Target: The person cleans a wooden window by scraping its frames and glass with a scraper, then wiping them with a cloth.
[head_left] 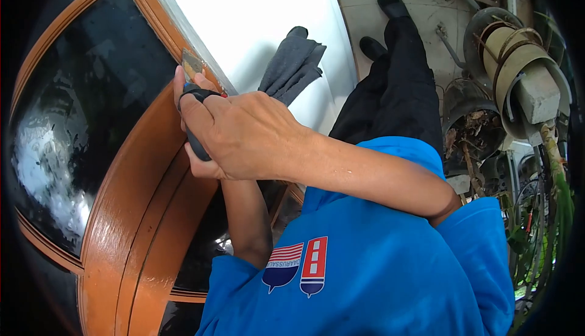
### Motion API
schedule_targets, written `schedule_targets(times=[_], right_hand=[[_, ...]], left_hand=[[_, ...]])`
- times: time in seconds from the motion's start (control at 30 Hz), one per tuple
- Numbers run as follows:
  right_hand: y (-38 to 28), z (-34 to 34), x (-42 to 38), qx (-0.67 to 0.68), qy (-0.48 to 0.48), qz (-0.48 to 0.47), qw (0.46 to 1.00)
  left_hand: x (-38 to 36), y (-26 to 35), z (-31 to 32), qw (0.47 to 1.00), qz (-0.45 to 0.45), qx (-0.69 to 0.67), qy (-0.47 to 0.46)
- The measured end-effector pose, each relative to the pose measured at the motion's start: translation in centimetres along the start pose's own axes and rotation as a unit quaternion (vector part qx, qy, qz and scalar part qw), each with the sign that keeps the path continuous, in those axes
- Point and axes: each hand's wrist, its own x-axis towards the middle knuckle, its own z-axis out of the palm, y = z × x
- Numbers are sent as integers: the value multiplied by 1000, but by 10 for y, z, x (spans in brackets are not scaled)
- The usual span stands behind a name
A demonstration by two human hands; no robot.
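Head view shows a black-handled scraper [198, 148], its metal blade [192, 62] smudged.

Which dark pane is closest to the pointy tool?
The big pane at left, with the large white reflection: the blade of the tool is close to its wooden frame. The other panes are farther away.

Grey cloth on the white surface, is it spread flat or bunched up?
Bunched up: the grey cloth lies in a narrow bundle with creased folds.

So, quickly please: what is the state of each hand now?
Right hand: closed, holding the scraper.
Left hand: mostly hidden under the other, but seems closed on the scraper too.
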Motion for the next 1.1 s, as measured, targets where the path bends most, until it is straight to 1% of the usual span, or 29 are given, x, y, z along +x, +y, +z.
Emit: schedule_targets(times=[0.1, 0.2, 0.3, 0.4, 0.5, 0.6, 0.7, 0.73, 0.8, 0.83, 0.87, 0.93, 0.97, 1.03, 1.1], right_hand=[[4, 2, -1, 2, 7, 2, 1000], [0, -3, -7, -11, -18, 7, 1000], [-7, -4, -10, 4, -28, 20, 999], [-2, -1, -7, 19, 3, 2, 1000], [-1, -2, -8, 20, -9, 3, 1000], [-3, -4, -20, 41, -34, 40, 998], [0, -19, -35, 157, -64, -19, 985], [3, -22, -40, 184, -34, -36, 982], [17, -23, -47, 235, 22, -75, 969], [25, -26, -48, 222, -21, -18, 975], [31, -23, -46, 197, -26, 34, 980], [48, -6, -39, 120, -57, 89, 987], [53, 5, -32, 116, -37, 64, 990], [53, 30, -11, 110, 5, 13, 994], [54, 46, 23, 102, -34, 72, 992]], left_hand=[[4, -3, 0, 1000, 14, -2, 0], [0, -6, 0, 1000, 22, -1, 2], [-6, -5, -3, 1000, 23, -3, 8], [-8, -8, -6, 1000, 22, 2, 10], [-11, -11, -5, 999, 31, 4, 11], [-22, -14, -6, 999, 51, 11, 15], [-33, -24, -14, 996, 80, 41, 29], [-37, -29, -19, 993, 92, 58, 36], [-43, -29, -22, 994, 27, 26, 98], [-45, -32, -29, 991, 87, 58, 84], [-50, -30, -33, 992, 79, 33, 89], [-65, -24, -44, 993, 62, -18, 96], [-69, -21, -50, 991, 101, -3, 88], [-82, -19, -56, 988, 122, -2, 91], [-96, -19, -63, 988, 129, -1, 84]])
